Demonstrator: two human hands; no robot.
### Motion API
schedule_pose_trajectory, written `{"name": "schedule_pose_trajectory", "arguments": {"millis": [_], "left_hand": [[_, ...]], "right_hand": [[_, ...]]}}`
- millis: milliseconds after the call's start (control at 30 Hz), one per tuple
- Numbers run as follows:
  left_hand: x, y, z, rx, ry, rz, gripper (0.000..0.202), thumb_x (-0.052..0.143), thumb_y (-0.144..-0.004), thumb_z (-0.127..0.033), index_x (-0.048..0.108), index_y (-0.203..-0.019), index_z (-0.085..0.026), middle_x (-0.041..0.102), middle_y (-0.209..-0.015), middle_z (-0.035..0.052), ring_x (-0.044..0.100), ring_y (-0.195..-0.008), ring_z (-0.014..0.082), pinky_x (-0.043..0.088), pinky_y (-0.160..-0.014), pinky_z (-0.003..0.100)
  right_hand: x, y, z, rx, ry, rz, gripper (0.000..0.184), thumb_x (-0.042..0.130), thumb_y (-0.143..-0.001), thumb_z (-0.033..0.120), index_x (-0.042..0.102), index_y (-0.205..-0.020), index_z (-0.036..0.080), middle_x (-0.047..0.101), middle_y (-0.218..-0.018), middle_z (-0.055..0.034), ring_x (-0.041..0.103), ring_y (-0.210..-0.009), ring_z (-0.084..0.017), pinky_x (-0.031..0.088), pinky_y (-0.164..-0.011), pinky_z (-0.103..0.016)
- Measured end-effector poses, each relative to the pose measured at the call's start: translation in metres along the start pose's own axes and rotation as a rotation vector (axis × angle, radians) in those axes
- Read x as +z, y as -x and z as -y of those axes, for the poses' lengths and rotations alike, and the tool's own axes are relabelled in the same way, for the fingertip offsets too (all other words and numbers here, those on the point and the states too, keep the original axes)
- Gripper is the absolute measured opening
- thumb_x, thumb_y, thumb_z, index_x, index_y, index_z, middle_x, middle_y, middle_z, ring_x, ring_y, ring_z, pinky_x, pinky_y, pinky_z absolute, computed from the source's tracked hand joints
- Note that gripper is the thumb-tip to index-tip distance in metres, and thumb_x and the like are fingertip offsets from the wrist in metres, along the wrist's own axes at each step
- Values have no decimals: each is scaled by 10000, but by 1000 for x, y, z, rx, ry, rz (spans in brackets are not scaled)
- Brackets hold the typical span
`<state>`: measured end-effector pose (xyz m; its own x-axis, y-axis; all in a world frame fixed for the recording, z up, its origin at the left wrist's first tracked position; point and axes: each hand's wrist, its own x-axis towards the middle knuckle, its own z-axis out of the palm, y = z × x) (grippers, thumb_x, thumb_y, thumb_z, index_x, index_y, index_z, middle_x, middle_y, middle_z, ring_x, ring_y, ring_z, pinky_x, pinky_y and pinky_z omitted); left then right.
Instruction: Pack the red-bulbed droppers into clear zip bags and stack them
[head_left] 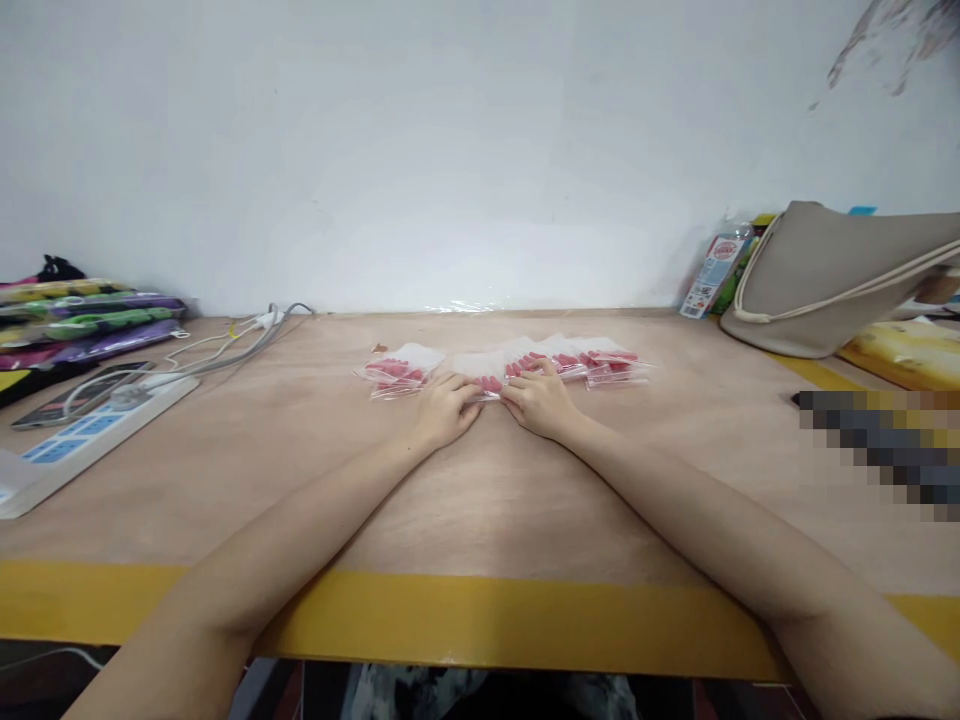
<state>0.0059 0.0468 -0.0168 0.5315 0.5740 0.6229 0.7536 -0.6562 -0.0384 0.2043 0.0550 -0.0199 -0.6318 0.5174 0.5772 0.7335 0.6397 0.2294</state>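
Note:
Several small clear plastic bags with red pieces inside (pixel 600 362) lie in a row near the far middle of a wooden table (pixel 480 490). Both my arms reach forward to them. My left hand (pixel 444 407) rests with fingers curled on the middle bag (pixel 480 380). Beside it, my right hand (pixel 538 398) also has its fingers bent on that bag and the one to its right. The two hands nearly touch. One bag (pixel 397 372) lies apart to the left of my hands.
A white power strip (pixel 82 440) with grey and white cables (pixel 232 345) sits at the left, with colourful packets (pixel 90 320) behind it. A beige bag (pixel 832 275) and a small printed box (pixel 712 272) stand at the right by the wall. The table's near edge is yellow (pixel 480 615).

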Motion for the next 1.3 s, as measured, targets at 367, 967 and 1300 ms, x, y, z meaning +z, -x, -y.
{"name": "schedule_pose_trajectory", "arguments": {"millis": [367, 967, 1300], "left_hand": [[14, -19, -5, 214, -82, 20, 152, 504, -828, -190, 652, -800, -171, 667, -858, 49, 577, -817, 194, 398, -731, 340], [-7, -6, 15, 319, -172, 2, 196, 428, -868, -196, 600, -786, -152, 625, -796, 64, 547, -809, 190, 420, -756, 321], [-19, 13, 35, 248, -244, 28, 258, 380, -886, -174, 586, -733, -150, 598, -727, 82, 549, -737, 197, 426, -700, 329]], "right_hand": [[1, 1, 0, -50, 28, -66, 294, 380, -877, 192, 649, -767, 154, 656, -727, -44, 510, -705, -150, 198, -884, -383], [-10, 9, -8, -39, 5, -107, 286, 368, -878, 184, 619, -739, 177, 640, -705, -15, 496, -696, -130, 182, -848, -368], [-9, 8, -9, 0, -30, -55, 295, 364, -881, 198, 616, -729, 180, 640, -708, -18, 493, -694, -132, 181, -832, -360]]}}
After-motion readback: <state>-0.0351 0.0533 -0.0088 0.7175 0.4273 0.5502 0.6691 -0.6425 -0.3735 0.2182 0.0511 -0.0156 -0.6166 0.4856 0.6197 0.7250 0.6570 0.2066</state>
